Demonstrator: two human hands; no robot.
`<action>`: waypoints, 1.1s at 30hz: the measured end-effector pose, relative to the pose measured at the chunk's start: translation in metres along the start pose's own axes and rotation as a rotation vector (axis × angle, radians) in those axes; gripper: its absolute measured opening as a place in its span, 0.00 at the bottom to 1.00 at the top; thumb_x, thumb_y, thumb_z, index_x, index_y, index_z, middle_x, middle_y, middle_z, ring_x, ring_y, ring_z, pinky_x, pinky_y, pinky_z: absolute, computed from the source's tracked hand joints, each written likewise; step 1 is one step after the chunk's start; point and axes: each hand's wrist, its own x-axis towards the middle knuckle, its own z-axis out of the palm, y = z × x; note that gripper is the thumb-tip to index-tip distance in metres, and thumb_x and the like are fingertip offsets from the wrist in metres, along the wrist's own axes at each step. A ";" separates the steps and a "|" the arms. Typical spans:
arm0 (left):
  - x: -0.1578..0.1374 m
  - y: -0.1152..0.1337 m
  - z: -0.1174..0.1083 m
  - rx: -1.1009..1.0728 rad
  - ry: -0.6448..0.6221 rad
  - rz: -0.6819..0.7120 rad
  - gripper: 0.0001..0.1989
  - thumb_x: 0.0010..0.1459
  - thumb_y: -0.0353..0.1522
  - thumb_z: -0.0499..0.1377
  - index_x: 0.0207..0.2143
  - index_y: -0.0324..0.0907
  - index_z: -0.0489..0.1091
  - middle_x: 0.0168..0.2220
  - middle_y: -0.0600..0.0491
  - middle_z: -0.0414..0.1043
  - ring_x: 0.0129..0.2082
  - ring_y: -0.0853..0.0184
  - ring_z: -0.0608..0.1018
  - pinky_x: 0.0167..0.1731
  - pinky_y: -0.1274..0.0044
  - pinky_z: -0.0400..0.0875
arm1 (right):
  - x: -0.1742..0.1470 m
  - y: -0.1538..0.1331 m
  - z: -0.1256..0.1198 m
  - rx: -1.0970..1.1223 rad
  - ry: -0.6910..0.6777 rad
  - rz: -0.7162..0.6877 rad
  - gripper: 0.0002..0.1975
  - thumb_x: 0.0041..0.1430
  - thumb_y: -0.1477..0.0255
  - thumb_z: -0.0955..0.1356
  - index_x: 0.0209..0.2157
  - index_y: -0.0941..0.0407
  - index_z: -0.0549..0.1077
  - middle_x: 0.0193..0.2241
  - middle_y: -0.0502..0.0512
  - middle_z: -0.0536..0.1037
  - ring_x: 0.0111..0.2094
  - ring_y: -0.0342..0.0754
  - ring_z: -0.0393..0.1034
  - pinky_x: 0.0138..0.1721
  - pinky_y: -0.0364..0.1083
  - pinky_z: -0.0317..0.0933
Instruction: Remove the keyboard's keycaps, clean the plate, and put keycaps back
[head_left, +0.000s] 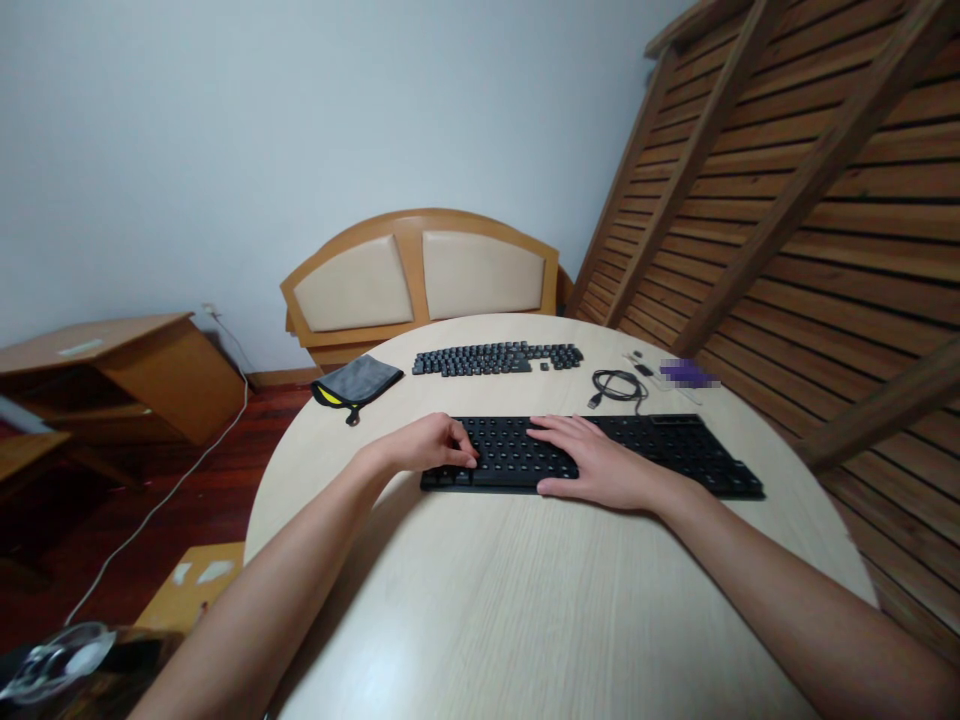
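Observation:
A black keyboard [667, 450] lies flat across the table, most of its keycaps off, with a few left along the front left edge. My left hand [431, 443] is over its left end, thumb and fingers pinched together low against the key rows. Whatever sits between those fingertips is too small to make out. Spread across the middle of the keyboard, my right hand [589, 458] rests with fingers stretched out and thumb at the front edge. Behind the keyboard, loose black keycaps [472, 358] are laid out in rows in a keyboard pattern.
The round table [525, 600] holds a grey cloth with black and yellow edging [360, 382] at left. A coiled USB cable [619, 383] and a blurred purple item [686, 373] lie at right. Beyond stand a headboard [480, 275] and wooden slats [750, 200].

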 end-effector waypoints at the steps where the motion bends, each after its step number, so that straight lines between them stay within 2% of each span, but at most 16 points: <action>1: 0.001 -0.001 0.000 -0.016 -0.003 -0.010 0.14 0.53 0.39 0.64 0.35 0.38 0.81 0.33 0.49 0.82 0.30 0.66 0.77 0.31 0.78 0.69 | 0.000 0.000 0.000 0.002 0.001 0.000 0.39 0.56 0.45 0.67 0.64 0.50 0.65 0.68 0.58 0.59 0.68 0.64 0.50 0.67 0.65 0.44; 6: 0.002 -0.001 -0.001 -0.048 -0.012 -0.035 0.14 0.52 0.39 0.65 0.35 0.37 0.81 0.33 0.49 0.82 0.30 0.65 0.77 0.32 0.77 0.69 | 0.000 -0.001 -0.001 0.006 -0.003 0.002 0.39 0.56 0.44 0.67 0.64 0.50 0.64 0.68 0.58 0.59 0.68 0.63 0.50 0.67 0.65 0.44; 14: 0.003 -0.003 0.003 0.018 -0.001 -0.033 0.12 0.54 0.36 0.63 0.34 0.37 0.81 0.31 0.48 0.82 0.28 0.66 0.77 0.30 0.77 0.68 | 0.000 0.000 0.000 0.008 0.001 0.005 0.40 0.56 0.45 0.67 0.64 0.50 0.65 0.68 0.59 0.59 0.68 0.64 0.50 0.67 0.64 0.44; 20: 0.001 -0.003 0.001 0.056 0.026 0.008 0.13 0.57 0.39 0.62 0.36 0.39 0.80 0.34 0.51 0.82 0.32 0.66 0.78 0.33 0.79 0.70 | 0.000 -0.001 0.000 0.005 -0.008 0.000 0.40 0.56 0.44 0.67 0.64 0.52 0.65 0.67 0.60 0.60 0.68 0.64 0.51 0.67 0.65 0.45; 23: 0.008 -0.011 -0.005 0.135 0.148 -0.023 0.16 0.62 0.41 0.57 0.40 0.39 0.79 0.34 0.51 0.81 0.32 0.66 0.78 0.33 0.79 0.70 | 0.000 -0.002 -0.001 0.014 -0.018 0.018 0.41 0.56 0.44 0.67 0.64 0.52 0.65 0.68 0.60 0.59 0.68 0.64 0.50 0.67 0.64 0.44; 28: 0.034 -0.042 -0.025 0.357 0.477 -0.186 0.15 0.63 0.37 0.56 0.48 0.40 0.74 0.42 0.47 0.79 0.38 0.62 0.79 0.40 0.74 0.70 | 0.000 -0.004 -0.002 0.009 -0.038 0.025 0.41 0.56 0.43 0.66 0.64 0.52 0.64 0.68 0.59 0.57 0.68 0.63 0.48 0.68 0.64 0.41; 33: 0.055 -0.070 -0.039 0.499 0.600 -0.353 0.20 0.62 0.33 0.57 0.56 0.46 0.69 0.47 0.50 0.78 0.44 0.59 0.79 0.44 0.73 0.71 | -0.001 -0.006 -0.002 0.016 -0.032 0.030 0.41 0.56 0.43 0.67 0.65 0.52 0.64 0.68 0.59 0.57 0.68 0.64 0.49 0.68 0.64 0.42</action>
